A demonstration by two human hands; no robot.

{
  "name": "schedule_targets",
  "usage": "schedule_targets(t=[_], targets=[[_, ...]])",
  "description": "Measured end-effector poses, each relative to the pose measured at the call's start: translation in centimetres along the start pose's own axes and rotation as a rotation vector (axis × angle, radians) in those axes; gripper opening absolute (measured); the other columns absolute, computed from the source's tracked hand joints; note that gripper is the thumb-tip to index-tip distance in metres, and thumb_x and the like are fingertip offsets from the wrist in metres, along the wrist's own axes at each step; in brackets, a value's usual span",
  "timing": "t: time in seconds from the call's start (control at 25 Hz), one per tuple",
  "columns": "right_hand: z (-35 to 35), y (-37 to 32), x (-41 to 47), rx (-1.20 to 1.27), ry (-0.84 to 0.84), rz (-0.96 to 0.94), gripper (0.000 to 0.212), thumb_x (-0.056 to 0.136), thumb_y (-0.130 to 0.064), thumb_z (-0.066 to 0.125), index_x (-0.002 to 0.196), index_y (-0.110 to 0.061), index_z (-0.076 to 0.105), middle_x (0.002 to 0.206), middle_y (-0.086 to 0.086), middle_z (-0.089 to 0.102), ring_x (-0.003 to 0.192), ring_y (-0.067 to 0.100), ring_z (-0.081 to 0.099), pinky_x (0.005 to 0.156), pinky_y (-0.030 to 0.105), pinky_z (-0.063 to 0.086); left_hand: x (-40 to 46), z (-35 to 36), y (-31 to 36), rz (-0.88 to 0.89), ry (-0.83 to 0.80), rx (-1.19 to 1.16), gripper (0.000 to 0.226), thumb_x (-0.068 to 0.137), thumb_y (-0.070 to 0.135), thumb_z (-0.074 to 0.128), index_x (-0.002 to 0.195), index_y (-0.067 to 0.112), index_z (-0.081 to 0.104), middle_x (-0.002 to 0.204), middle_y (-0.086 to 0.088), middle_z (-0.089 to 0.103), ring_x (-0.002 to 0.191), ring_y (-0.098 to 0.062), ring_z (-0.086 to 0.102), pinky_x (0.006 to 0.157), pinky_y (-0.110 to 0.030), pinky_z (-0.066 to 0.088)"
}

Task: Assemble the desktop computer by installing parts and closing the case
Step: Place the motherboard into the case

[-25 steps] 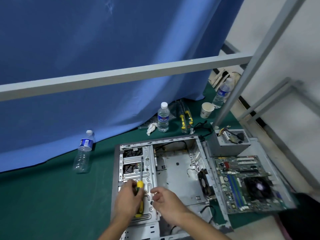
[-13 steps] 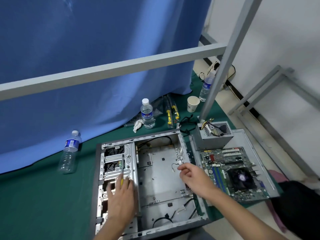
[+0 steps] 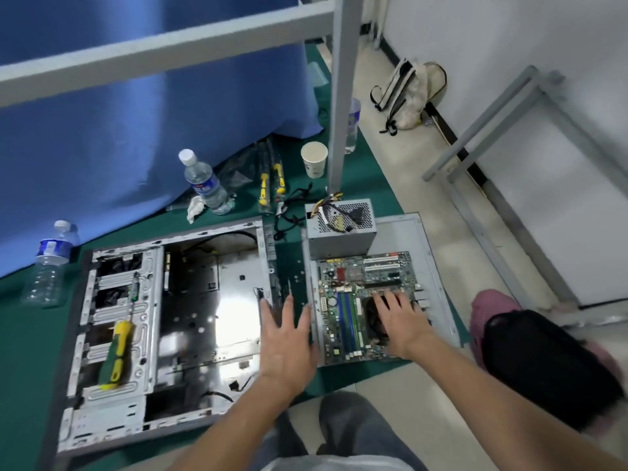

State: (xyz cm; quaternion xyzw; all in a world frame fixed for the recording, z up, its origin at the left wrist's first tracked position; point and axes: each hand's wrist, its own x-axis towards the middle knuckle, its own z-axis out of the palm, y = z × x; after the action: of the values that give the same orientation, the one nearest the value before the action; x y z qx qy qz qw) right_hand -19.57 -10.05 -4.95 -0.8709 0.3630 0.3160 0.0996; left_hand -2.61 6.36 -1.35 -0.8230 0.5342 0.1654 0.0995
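Head view: the motherboard [image 3: 365,305] is seen lying flat on a grey panel [image 3: 431,266] on the floor, just to the right of the open computer case [image 3: 163,321]. The right hand [image 3: 396,316] is laid on the board's fan, fingers spread and straight, nothing gripped. The left hand [image 3: 289,338] is held open over the gap between case and board, with the board's near long edge just to its right and the case's bare floor to its left. The board's long axis is judged to run away from the person, parallel to the case wall. The right hand is the nearer to the board; a lift is judged to call for both hands, one on each long edge.

Counted: one case, one motherboard, one power supply [image 3: 339,229] just beyond the right hand, one screwdriver [image 3: 117,355] resting on the drive cage well left of the left hand, three water bottles, one paper cup [image 3: 314,159].
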Motion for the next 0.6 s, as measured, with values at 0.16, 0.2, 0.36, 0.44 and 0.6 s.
schedule_targets(t=[0.16, 0.2, 0.36, 0.44, 0.6], targets=[[0.6, 0.7, 1.1, -0.029, 0.037, -0.061, 0.109, 0.075, -0.025, 0.082, 0.154, -0.013, 0.008, 0.152, 0.013, 0.023, 0.143, 0.034, 0.018, 0.115, 0.05, 0.029, -0.2, 1.6, 1.7, -0.103, -0.153, 0.16, 0.07, 0.094, 0.048, 0.035, 0.157, 0.027, 0.012, 0.164, -0.014, 0.002, 0.128, -0.057, -0.041, 0.108, -0.064, -0.024], [0.7, 0.8, 1.3, -0.037, 0.041, -0.068, 0.108, 0.076, -0.02, 0.081, 0.154, -0.013, 0.007, 0.151, 0.013, 0.024, 0.142, 0.035, 0.019, 0.113, 0.049, 0.032, -0.3, 1.9, 1.6, -0.103, -0.163, 0.175, 0.069, 0.094, 0.046, 0.036, 0.156, 0.026, 0.015, 0.164, -0.014, 0.002, 0.125, -0.055, -0.045, 0.11, -0.064, -0.023], [0.8, 1.0, 2.0, -0.04, 0.061, -0.108, 0.102, 0.076, -0.016, 0.08, 0.152, -0.014, 0.012, 0.147, 0.013, 0.031, 0.137, 0.034, 0.027, 0.106, 0.045, 0.04, 0.0, 1.7, 2.3, -0.156, -0.166, 0.161, 0.069, 0.091, 0.043, 0.037, 0.155, 0.024, 0.019, 0.164, -0.014, 0.003, 0.127, -0.053, -0.045, 0.114, -0.063, -0.017], [0.4, 1.4, 2.2, -0.021, 0.057, -0.126, 0.095, 0.075, -0.018, 0.08, 0.149, -0.015, 0.02, 0.14, 0.011, 0.036, 0.131, 0.032, 0.033, 0.102, 0.042, 0.042, -0.1, 1.4, 2.7, -0.189, -0.167, 0.13, 0.071, 0.091, 0.039, 0.04, 0.156, 0.024, 0.015, 0.164, -0.015, 0.001, 0.133, -0.053, -0.038, 0.116, -0.061, -0.014], [-1.3, 3.2, 1.9, 0.12, 0.027, -0.176, 0.087, 0.07, -0.023, 0.081, 0.143, -0.018, 0.033, 0.134, 0.006, 0.042, 0.124, 0.026, 0.036, 0.1, 0.041, 0.044, -0.1, 1.3, 3.7, -0.122, -0.073, -0.016, 0.066, 0.098, 0.031, 0.039, 0.157, 0.019, 0.012, 0.164, -0.01, 0.008, 0.149, -0.034, -0.019, 0.119, -0.047, -0.013]])
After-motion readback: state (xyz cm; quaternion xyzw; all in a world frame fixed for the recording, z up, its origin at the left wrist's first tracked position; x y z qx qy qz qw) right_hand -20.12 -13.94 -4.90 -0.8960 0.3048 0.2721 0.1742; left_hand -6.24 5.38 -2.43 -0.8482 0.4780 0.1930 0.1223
